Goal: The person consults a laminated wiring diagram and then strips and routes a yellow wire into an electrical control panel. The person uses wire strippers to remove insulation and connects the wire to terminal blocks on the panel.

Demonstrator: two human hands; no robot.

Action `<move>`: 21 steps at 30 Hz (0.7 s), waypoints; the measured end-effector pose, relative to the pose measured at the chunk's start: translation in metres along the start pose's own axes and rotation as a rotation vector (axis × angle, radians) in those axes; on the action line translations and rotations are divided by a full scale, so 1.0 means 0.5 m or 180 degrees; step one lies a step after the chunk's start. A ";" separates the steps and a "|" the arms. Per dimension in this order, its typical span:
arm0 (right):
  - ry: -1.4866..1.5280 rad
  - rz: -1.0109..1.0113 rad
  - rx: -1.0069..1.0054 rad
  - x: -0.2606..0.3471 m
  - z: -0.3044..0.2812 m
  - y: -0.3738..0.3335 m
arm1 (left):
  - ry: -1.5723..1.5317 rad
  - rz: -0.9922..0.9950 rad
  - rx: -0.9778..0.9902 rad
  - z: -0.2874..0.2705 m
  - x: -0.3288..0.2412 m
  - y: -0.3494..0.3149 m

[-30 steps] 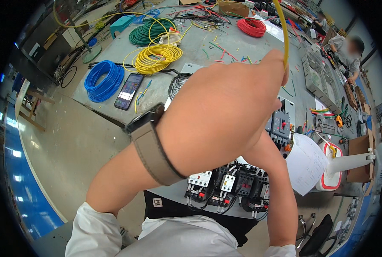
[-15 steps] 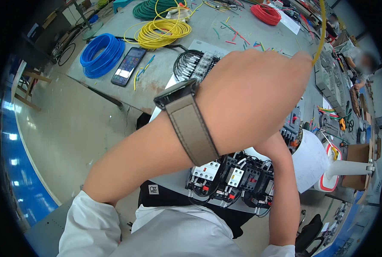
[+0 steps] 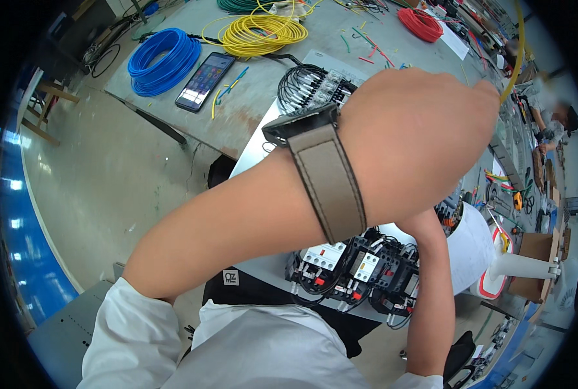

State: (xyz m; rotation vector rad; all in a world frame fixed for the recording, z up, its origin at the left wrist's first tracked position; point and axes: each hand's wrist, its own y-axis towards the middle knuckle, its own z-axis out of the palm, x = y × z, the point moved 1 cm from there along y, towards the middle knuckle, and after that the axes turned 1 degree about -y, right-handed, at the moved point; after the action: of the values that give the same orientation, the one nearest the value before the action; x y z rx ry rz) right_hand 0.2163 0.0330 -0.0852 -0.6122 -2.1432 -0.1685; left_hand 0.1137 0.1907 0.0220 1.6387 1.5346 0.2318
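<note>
My left hand (image 3: pixel 425 142), with a watch (image 3: pixel 321 168) on its wrist, is raised close in front of me, back of the hand showing. Its fingers are curled, and a yellow wire (image 3: pixel 518 52) rises from the fingertips. Most of my right hand (image 3: pixel 418 223) is hidden behind the left; only the wrist end and forearm show, so its fingers cannot be seen. Below the hands, contactors (image 3: pixel 366 266) with black wiring sit on a light panel (image 3: pixel 263 269). A row of terminals with bundled black wires (image 3: pixel 308 87) lies at the panel's far end.
Blue (image 3: pixel 147 78), yellow (image 3: pixel 237 42) and red wire coils (image 3: pixel 420 26) lie on the grey table (image 3: pixel 237 123), with a phone (image 3: pixel 204 81) and wire scraps. At right stand a sheet of white paper (image 3: pixel 473 253) and a cardboard box (image 3: pixel 535 249). Another person (image 3: pixel 548 129) is farther right.
My left hand has moved slightly right, and the yellow wire has moved with it. The view has shifted a little, and the right forearm remains below the left hand.
</note>
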 end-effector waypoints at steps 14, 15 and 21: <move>-0.0307 0.0249 0.0258 -0.004 -0.005 0.003 | -0.0118 -0.0008 0.0079 -0.019 0.005 -0.009; -0.0223 0.0235 0.0275 -0.002 -0.006 0.004 | -0.0113 0.0001 0.0046 -0.019 0.008 -0.010; 0.0295 0.0009 0.0289 -0.012 -0.004 0.008 | -0.0697 -0.0552 -0.0050 -0.079 0.020 -0.025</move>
State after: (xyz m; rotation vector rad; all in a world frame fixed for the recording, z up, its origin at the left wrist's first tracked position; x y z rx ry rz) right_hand 0.2226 0.0335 -0.0890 -0.5444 -2.0486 -0.0956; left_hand 0.0811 0.2156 0.0337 1.4568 1.4915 -0.0289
